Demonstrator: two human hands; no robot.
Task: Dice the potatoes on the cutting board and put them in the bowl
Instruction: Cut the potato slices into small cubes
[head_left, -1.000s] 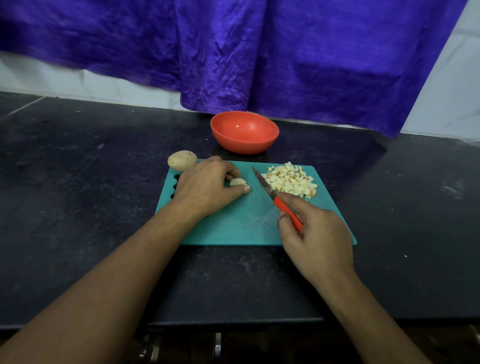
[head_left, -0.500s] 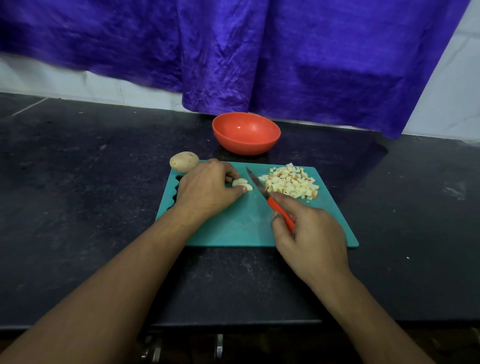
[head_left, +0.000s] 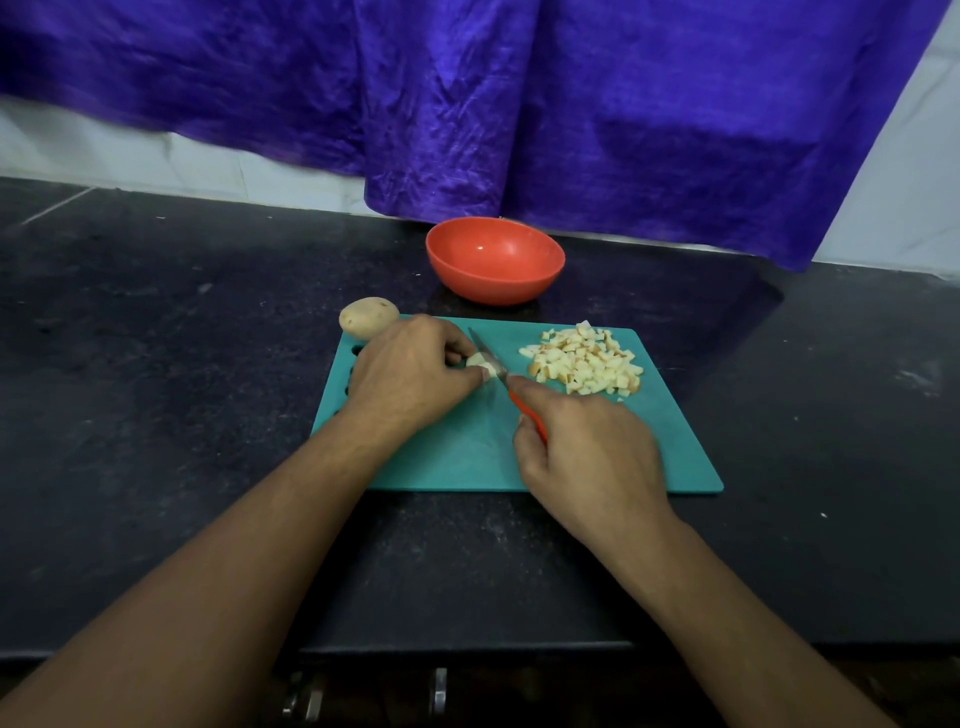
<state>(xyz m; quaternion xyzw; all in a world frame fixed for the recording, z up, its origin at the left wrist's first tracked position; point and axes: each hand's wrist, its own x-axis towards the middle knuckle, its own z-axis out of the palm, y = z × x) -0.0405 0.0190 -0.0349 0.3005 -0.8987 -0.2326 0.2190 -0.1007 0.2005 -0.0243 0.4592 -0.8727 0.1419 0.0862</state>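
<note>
pale little potato piece (head_left: 477, 361) sits mid-frame on the teal plastic cutting board (head_left: 457, 457), pinched under the curled left hand (head_left: 410, 376). right hand (head_left: 589, 457) grips the orange-handled knife (head_left: 506, 382), blade against it. diced potato pile (head_left: 584, 358) right of them, orange plastic bowl (head_left: 495, 260) above.

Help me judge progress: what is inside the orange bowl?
Nothing shows inside the orange bowl: its visible floor and far wall are bare. Its rim hides the near inner wall. The diced potato sits on the cutting board.
</note>
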